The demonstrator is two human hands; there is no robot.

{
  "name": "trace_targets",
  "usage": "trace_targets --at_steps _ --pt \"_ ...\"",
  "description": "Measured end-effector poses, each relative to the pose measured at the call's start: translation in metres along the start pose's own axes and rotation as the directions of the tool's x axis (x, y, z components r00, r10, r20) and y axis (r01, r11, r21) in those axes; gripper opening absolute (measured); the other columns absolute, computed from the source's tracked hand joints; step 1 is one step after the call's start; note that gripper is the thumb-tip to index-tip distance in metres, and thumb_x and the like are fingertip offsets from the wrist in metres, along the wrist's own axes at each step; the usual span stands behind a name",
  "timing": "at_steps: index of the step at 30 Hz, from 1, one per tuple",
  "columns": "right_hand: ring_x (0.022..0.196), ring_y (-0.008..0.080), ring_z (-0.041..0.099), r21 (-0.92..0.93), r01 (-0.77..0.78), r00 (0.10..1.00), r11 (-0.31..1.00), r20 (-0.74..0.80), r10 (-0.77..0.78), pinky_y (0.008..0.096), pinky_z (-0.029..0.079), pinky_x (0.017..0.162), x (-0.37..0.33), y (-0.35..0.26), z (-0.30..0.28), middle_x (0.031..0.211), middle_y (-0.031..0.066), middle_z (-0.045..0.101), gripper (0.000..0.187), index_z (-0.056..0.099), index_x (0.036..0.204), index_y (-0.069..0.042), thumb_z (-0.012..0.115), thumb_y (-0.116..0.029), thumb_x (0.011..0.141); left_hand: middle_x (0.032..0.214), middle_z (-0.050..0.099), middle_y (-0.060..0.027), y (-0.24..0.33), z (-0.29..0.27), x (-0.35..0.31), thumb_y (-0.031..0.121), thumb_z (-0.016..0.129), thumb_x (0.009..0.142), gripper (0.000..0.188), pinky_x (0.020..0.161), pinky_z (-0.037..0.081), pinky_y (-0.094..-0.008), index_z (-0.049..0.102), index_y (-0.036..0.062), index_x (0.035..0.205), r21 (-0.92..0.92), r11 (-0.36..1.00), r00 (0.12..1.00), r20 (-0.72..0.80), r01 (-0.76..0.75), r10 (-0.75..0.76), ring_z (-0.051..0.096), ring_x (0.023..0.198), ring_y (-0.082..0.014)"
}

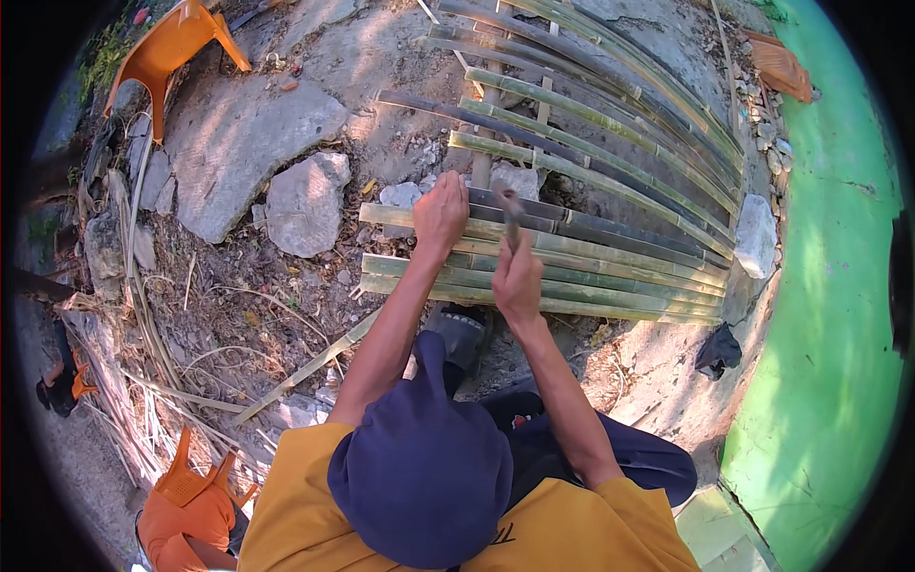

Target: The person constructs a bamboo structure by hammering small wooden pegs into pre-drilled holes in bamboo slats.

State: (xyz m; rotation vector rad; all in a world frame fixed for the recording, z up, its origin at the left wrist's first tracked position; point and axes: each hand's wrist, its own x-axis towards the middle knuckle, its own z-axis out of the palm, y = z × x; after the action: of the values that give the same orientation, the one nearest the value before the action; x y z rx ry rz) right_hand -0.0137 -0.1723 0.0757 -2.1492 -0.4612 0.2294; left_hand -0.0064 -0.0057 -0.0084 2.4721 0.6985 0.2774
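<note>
Cap: navy (424, 467), above a mustard shirt (281, 505).
Co-worker: a person in an orange shirt (191, 524) at the ground's near left corner, beside an orange chair (186, 480).
Shoe: dark (459, 336), on the ground just short of the frame's near edge.
Strip: one loose pale piece (310, 375), slanting across the ground left of the shoe.
Green slats: set close together (572, 299) along the frame's near edge.
Right hand: (518, 283) above these slats, grip closed round the hammer's handle.
Hammer: (512, 217) raised, head upward in view, near the left hand; whether it touches a slat cannot be told.
Left hand: (442, 217) at the left ends of the dark slats (610, 229), fingers curled down; what the grip holds, if anything, cannot be told.
Bag: black, crumpled (718, 351), off the frame's near right corner.
Block: whitish (756, 236), by the frame's right edge.
Stone: grey (307, 205), on the ground left of the frame.
Far slats: green and dark (596, 119), spaced with gaps toward the frame's far edge.
Far chair: orange (172, 48), at the ground's far left corner.
</note>
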Motion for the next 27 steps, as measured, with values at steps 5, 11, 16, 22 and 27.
trace_targets --at_steps 5,11,16,22,27 --pt "0.069 0.0523 0.064 -0.094 -0.101 0.99 0.99 0.088 0.109 0.0582 0.043 0.055 -0.018 0.024 0.01 0.07 0.0293 0.061 0.024 0.051 0.116 0.005 0.053 -0.018 0.106 0.088 0.064 -0.0164 0.002 0.001 -0.003 0.028 0.043 0.109 0.025 0.062 0.053 -0.0528 0.054 0.0086 0.098 0.028 0.999 0.999 0.036 0.036 -0.037 0.066 0.074 -0.0416" --pt "0.068 0.0526 0.062 -0.142 -0.034 0.998 0.989 0.048 0.041 0.0584 0.042 0.055 -0.01 0.03 0.02 0.069 0.0284 0.061 0.019 0.05 0.108 0.003 0.052 -0.017 0.107 0.087 0.064 -0.0168 0.006 0.0 0.001 0.029 0.044 0.109 0.026 0.063 0.053 -0.0535 0.054 0.0086 0.097 -0.003 1.0 1.0 -0.009 0.008 -0.008 0.066 0.074 -0.0421" --pt "0.07 0.0533 0.063 -0.037 -0.111 0.99 0.993 0.087 0.114 0.0596 0.043 0.058 0.001 -0.007 0.004 0.07 0.0289 0.062 0.019 0.05 0.107 0.002 0.052 -0.017 0.107 0.088 0.064 -0.0166 0.002 -0.002 0.0 0.029 0.044 0.109 0.027 0.062 0.053 -0.0525 0.054 0.008 0.097 0.021 0.999 0.998 0.042 0.04 -0.041 0.066 0.073 -0.0415" --pt "0.071 0.0534 0.063 -0.108 -0.092 0.988 0.99 0.112 0.104 0.0581 0.042 0.056 0.006 0.01 0.011 0.069 0.0302 0.06 0.02 0.049 0.108 0.003 0.052 -0.016 0.107 0.087 0.064 -0.0161 0.006 -0.002 0.003 0.028 0.044 0.109 0.026 0.062 0.053 -0.0518 0.055 0.0083 0.096 0.017 1.0 1.0 -0.01 0.016 -0.016 0.065 0.072 -0.041" --pt "0.069 0.054 0.062 -0.063 -0.143 0.985 0.988 0.083 0.148 0.0584 0.041 0.055 -0.015 0.002 -0.002 0.069 0.0305 0.06 0.018 0.049 0.109 0.003 0.052 -0.015 0.107 0.086 0.063 -0.0154 0.003 -0.004 -0.003 0.028 0.045 0.109 0.025 0.061 0.053 -0.0502 0.055 0.0088 0.095 0.007 1.0 1.0 -0.022 0.019 -0.019 0.065 0.071 -0.0406"
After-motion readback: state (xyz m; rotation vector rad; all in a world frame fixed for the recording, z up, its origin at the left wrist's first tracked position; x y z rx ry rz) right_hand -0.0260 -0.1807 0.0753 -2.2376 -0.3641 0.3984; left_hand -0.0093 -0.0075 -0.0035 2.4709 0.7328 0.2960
